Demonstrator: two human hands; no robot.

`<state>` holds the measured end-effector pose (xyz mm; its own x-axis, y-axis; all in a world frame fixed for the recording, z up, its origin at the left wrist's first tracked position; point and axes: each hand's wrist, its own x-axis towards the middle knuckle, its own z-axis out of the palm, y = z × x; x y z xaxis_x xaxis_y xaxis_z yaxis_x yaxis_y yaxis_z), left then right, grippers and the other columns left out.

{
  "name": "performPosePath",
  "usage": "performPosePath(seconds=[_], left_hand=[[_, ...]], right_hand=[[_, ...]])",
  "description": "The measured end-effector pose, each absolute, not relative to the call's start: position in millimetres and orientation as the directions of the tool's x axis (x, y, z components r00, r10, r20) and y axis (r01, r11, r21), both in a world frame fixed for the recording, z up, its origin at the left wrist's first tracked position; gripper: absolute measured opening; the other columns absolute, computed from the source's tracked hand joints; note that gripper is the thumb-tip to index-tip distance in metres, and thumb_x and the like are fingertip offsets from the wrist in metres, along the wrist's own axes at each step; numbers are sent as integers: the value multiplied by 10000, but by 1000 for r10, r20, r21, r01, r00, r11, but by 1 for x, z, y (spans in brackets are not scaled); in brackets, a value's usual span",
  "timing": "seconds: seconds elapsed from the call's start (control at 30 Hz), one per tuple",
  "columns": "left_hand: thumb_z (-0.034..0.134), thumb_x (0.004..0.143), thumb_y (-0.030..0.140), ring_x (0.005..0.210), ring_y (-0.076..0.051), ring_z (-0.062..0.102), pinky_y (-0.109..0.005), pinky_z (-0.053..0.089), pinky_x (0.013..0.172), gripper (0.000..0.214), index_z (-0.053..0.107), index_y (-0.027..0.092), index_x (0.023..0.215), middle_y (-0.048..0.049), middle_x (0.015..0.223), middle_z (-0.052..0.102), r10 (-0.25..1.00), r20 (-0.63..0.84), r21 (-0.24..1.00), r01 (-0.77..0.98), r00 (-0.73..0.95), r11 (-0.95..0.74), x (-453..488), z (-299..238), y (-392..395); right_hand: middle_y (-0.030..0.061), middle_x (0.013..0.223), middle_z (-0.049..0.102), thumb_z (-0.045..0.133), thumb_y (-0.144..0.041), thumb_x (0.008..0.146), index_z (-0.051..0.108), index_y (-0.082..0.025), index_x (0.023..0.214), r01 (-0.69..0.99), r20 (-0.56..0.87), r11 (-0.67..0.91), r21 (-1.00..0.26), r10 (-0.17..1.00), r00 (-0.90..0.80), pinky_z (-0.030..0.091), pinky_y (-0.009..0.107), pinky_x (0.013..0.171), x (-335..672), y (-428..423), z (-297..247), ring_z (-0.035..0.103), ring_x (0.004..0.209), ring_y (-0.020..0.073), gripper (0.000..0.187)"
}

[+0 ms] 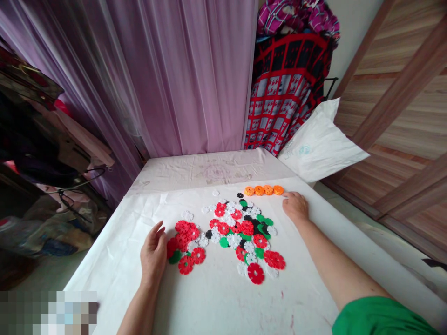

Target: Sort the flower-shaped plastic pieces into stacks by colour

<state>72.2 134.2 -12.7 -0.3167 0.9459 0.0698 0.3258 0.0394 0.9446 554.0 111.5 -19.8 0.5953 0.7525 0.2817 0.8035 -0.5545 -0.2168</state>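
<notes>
My left hand (153, 249) rests on the white-covered table just left of a small pile of red snowflake discs (183, 236), its fingers loosely apart with nothing in them. My right hand (296, 207) is by the far right edge, beside a row of several small stacks of orange snowflake discs (268, 190). Its forefinger reaches toward the rightmost stack; I cannot tell whether it touches. Between the hands spreads a mixed heap of notched plastic discs: red ones (255, 273), white ones (233, 240), green ones (268, 222) and black ones (209, 234).
The table (216, 302) carries a white sheet, with a floral cloth (195, 170) beyond it. Behind hangs a purple curtain (188, 74). A white sack (321, 142) and wooden wardrobe doors (394, 116) stand at right. Clothes (38, 139) hang on the left.
</notes>
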Motion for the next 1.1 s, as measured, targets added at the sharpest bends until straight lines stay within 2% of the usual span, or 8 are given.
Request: performPosePath(seconds=[0.27, 0.43, 0.57, 0.7, 0.9, 1.0, 1.1], left_hand=[[536, 797, 355, 1068, -236, 688, -326, 573, 822, 478, 637, 211, 1242, -100, 1109, 737, 947, 63, 939, 340, -316, 52, 73, -9, 132], [539, 803, 358, 1031, -230, 699, -317, 577, 799, 479, 635, 209, 1248, -99, 1104, 739, 948, 75, 936, 349, -308, 39, 73, -9, 133], [529, 804, 340, 1029, -229, 700, -345, 570, 852, 446, 655, 208, 1211, -93, 1078, 745, 948, 95, 937, 349, -303, 18, 72, -12, 136], [528, 796, 307, 1038, -223, 700, -355, 556, 904, 411, 679, 207, 1165, -83, 1032, 755, 951, 124, 934, 357, -282, -16, 73, -16, 139], [493, 806, 264, 1009, -212, 696, -367, 527, 947, 389, 697, 213, 1133, -72, 1010, 755, 951, 177, 903, 427, -252, -55, 74, -20, 140], [483, 819, 269, 1004, -211, 695, -351, 534, 919, 377, 693, 203, 1126, -79, 1030, 747, 956, 195, 883, 463, -217, -75, 74, -19, 139], [474, 845, 276, 1046, -216, 684, -365, 523, 950, 390, 665, 199, 1175, -94, 1143, 723, 960, 246, 813, 568, -136, -128, 78, -18, 135]], right_hand=[[142, 1158, 669, 469, -130, 859, 716, -171, 1136, 800, 258, -567, -196, 757, 600, 427, 346, 893, 552, 110, -16, 583, 1013, 243, 374], [154, 1177, 667, 449, -122, 857, 711, -148, 1139, 789, 257, -571, -225, 747, 614, 430, 357, 925, 549, 108, -16, 592, 1038, 252, 387], [156, 1228, 658, 427, -142, 867, 691, -131, 1170, 803, 270, -537, -259, 758, 594, 429, 361, 977, 540, 101, -20, 595, 1099, 259, 402], [119, 1239, 673, 448, -132, 845, 710, -167, 1142, 829, 283, -473, -299, 785, 550, 423, 344, 1041, 526, 88, -23, 603, 1144, 230, 397], [97, 1216, 702, 425, -185, 877, 727, -197, 1114, 842, 283, -398, -364, 814, 507, 478, 324, 1015, 498, 54, -27, 639, 1137, 218, 384], [101, 1243, 692, 396, -248, 917, 698, -183, 1172, 847, 284, -364, -388, 827, 485, 476, 315, 1023, 474, 35, -32, 635, 1156, 211, 401], [129, 1345, 627, 382, -310, 942, 636, -158, 1273, 871, 335, -287, -398, 838, 430, 439, 374, 1073, 444, 21, -38, 585, 1232, 236, 444]])
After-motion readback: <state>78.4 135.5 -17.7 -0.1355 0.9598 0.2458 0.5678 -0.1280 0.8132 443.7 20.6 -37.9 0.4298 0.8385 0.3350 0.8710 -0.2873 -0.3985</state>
